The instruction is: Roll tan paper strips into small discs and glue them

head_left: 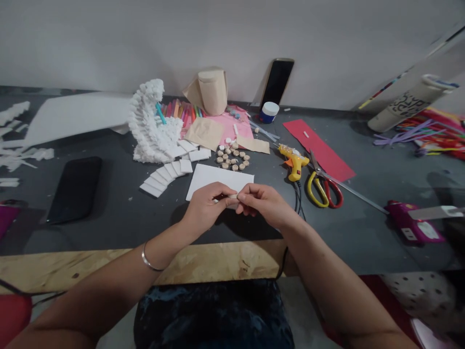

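Note:
My left hand (205, 206) and my right hand (262, 203) meet above the near part of the dark table (119, 213). Both pinch one small white piece (233, 196) between their fingertips. Just behind the hands lies a white sheet (214, 178). Beyond it sits a cluster of small round cork-coloured discs (232, 159). To the left stands a curved white foam model (148, 123) with a row of white square tiles (167, 173) fanning from its base.
A yellow glue gun (294, 160) and red-and-yellow scissors (323, 186) lie right of my hands. Red paper (319, 148), a black phone (75, 188), another phone (276, 82) leaning on the wall, a beige paper cylinder (213, 89) and a white-lidded jar (269, 111) surround them.

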Demonstrator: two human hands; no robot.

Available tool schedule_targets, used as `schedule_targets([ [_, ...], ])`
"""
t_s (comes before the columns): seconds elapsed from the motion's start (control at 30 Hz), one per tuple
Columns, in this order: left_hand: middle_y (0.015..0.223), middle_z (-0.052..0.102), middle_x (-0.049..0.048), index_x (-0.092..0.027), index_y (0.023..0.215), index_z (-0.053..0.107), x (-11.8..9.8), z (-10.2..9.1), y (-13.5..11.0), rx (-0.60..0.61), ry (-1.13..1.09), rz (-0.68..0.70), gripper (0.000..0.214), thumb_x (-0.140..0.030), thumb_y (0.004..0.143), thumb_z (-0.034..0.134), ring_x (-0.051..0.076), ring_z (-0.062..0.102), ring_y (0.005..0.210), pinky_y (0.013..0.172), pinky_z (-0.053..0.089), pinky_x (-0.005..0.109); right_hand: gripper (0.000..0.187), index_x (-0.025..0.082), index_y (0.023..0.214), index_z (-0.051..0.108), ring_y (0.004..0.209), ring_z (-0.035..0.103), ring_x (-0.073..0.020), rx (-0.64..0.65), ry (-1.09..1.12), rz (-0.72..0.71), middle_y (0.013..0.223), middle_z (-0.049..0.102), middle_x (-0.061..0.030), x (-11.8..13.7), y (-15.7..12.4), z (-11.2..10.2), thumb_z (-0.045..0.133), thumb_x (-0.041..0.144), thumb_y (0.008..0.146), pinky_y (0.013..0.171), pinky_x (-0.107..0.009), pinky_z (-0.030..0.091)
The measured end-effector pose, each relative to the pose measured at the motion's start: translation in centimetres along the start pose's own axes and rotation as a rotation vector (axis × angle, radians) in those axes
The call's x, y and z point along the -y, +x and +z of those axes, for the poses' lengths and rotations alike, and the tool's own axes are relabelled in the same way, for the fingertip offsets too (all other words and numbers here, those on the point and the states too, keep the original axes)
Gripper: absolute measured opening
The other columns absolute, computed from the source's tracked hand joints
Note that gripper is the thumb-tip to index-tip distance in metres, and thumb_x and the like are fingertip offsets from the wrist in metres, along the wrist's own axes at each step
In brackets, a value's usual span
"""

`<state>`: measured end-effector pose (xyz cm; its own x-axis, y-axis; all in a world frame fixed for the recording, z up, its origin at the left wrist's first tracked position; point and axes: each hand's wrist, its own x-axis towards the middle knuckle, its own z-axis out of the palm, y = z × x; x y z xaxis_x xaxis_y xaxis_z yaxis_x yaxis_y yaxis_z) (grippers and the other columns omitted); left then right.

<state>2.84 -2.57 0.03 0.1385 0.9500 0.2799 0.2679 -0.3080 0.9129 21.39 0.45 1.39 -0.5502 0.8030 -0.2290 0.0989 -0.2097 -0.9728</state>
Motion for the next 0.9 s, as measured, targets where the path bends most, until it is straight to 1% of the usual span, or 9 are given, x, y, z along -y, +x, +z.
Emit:
schedule_targets([
  [0.1, 0.074, 0.070, 0.0015, -0.018, 0.080, 0.070, -0.09, 0.26, -0.05, -0.048, -0.093, -0.013, 0.017, -0.035, 0.079, 0.072, 0.013, 0.064, 0.066, 0.061, 0.050, 0.023, 0.031, 0.017, 0.074, 0.058, 0.052, 0.052, -0.0074, 0.044, 0.040, 0.018, 0.065, 0.069, -0.0013, 0.09, -0.02, -0.14, 0.067, 0.047, 0.081, 0.050, -0.020, 0.038],
  [0.17, 0.073, 0.069, 0.0014, -0.018, 0.079, 0.071, -0.26, 0.30, -0.05, -0.073, -0.079, 0.039, 0.015, -0.033, 0.078, 0.074, 0.012, 0.063, 0.068, 0.062, 0.049, 0.022, 0.033, 0.017, 0.073, 0.059, 0.052, 0.052, -0.0075, 0.060, 0.050, 0.024, 0.064, 0.069, -0.0015, 0.07, -0.07, -0.14, 0.068, 0.048, 0.080, 0.049, -0.020, 0.038],
  [0.27, 0.079, 0.067, 0.0020, -0.020, 0.080, 0.073, -0.45, 0.24, -0.06, -0.123, -0.001, 0.159, 0.013, -0.032, 0.077, 0.074, 0.012, 0.061, 0.073, 0.064, 0.049, 0.023, 0.033, 0.017, 0.074, 0.060, 0.053, 0.052, -0.0080, 0.054, 0.047, 0.025, 0.067, 0.071, -0.0024, 0.05, -0.18, -0.02, 0.069, 0.048, 0.079, 0.050, -0.020, 0.039],
  [0.37, 0.078, 0.062, 0.0009, -0.022, 0.083, 0.074, -0.46, 0.14, -0.14, -0.151, 0.075, 0.243, 0.010, -0.031, 0.078, 0.074, 0.011, 0.058, 0.071, 0.062, 0.047, 0.022, 0.030, 0.017, 0.076, 0.062, 0.057, 0.055, -0.0092, 0.020, 0.025, -0.032, 0.071, 0.071, -0.0028, -0.04, -0.23, 0.23, 0.068, 0.046, 0.081, 0.053, -0.021, 0.041],
  [0.47, 0.075, 0.063, 0.0004, -0.021, 0.087, 0.071, -0.48, 0.04, -0.25, -0.112, 0.067, 0.273, 0.009, -0.028, 0.082, 0.070, 0.011, 0.059, 0.073, 0.064, 0.048, 0.023, 0.027, 0.017, 0.078, 0.064, 0.060, 0.056, -0.0105, -0.022, -0.018, -0.116, 0.069, 0.067, -0.0011, -0.25, -0.25, 0.53, 0.067, 0.044, 0.082, 0.054, -0.022, 0.042],
  [0.57, 0.082, 0.067, 0.0024, -0.020, 0.091, 0.069, -0.61, -0.16, -0.28, -0.078, 0.078, 0.257, 0.011, -0.028, 0.084, 0.068, 0.013, 0.061, 0.078, 0.070, 0.050, 0.025, 0.024, 0.019, 0.080, 0.064, 0.060, 0.055, -0.0107, -0.110, -0.133, -0.212, 0.068, 0.064, 0.0003, -0.49, -0.38, 0.71, 0.066, 0.042, 0.083, 0.056, -0.023, 0.043],
  [0.7, 0.091, 0.069, 0.0047, -0.020, 0.100, 0.069, -0.62, -0.48, -0.32, -0.046, 0.080, 0.228, 0.019, -0.031, 0.084, 0.067, 0.014, 0.064, 0.085, 0.073, 0.052, 0.025, 0.016, 0.020, 0.085, 0.066, 0.066, 0.059, -0.0121, -0.233, -0.381, -0.346, 0.073, 0.067, -0.0003, -0.46, -0.66, 0.77, 0.062, 0.036, 0.088, 0.062, -0.024, 0.044],
  [0.8, 0.093, 0.069, 0.0046, -0.020, 0.105, 0.068, -0.37, -0.49, -0.41, -0.052, 0.030, 0.125, 0.025, -0.033, 0.083, 0.068, 0.014, 0.066, 0.082, 0.069, 0.053, 0.023, 0.010, 0.021, 0.085, 0.068, 0.069, 0.063, -0.0127, -0.294, -0.574, -0.449, 0.076, 0.070, -0.0004, -0.15, -0.73, 0.79, 0.061, 0.028, 0.089, 0.064, -0.023, 0.044],
  [0.9, 0.091, 0.070, 0.0044, -0.019, 0.097, 0.069, -0.12, -0.28, -0.35, -0.065, -0.066, 0.028, 0.023, -0.034, 0.081, 0.070, 0.014, 0.067, 0.081, 0.069, 0.055, 0.023, 0.009, 0.021, 0.085, 0.068, 0.070, 0.064, -0.0135, -0.319, -0.710, -0.554, 0.078, 0.072, -0.0015, 0.08, -0.65, 0.81, 0.061, 0.024, 0.089, 0.064, -0.023, 0.045],
])
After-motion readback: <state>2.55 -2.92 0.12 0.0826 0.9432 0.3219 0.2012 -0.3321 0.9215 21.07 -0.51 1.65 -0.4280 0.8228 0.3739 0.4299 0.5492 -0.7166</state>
